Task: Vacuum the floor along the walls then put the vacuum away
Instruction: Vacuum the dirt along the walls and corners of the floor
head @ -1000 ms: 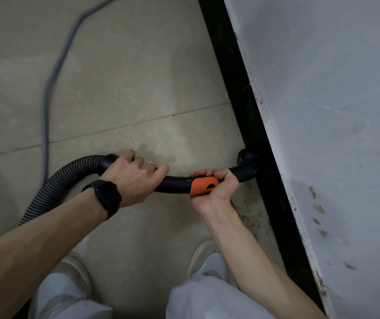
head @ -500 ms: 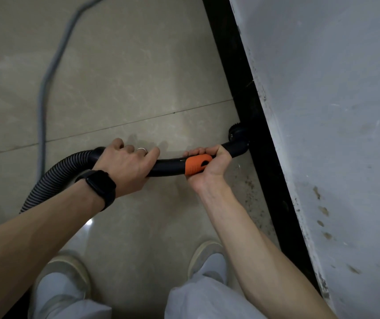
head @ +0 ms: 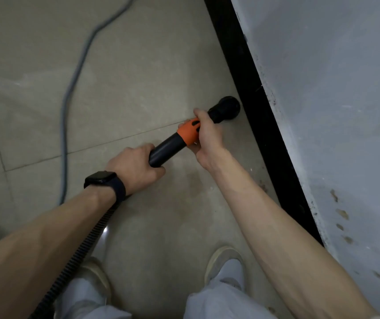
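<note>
The wall (head: 334, 111) and black skirting (head: 260, 134) bar my right side, the vacuum tube (head: 166, 150) angled toward them, its nozzle (head: 227, 108) just beside the skirting. Open floor (head: 138, 54) spreads left, crossed by a grey cable (head: 69, 100); my shoes (head: 226, 265) stand below.

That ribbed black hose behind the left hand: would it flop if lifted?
Probably floppy: the ribbed black vacuum hose bends away beneath the left hand. Its ridges likely make it easy to hold, not slippery.

black smartwatch (head: 104, 182), pale trousers (head: 221, 302), pale shoes (head: 227, 265)
</note>
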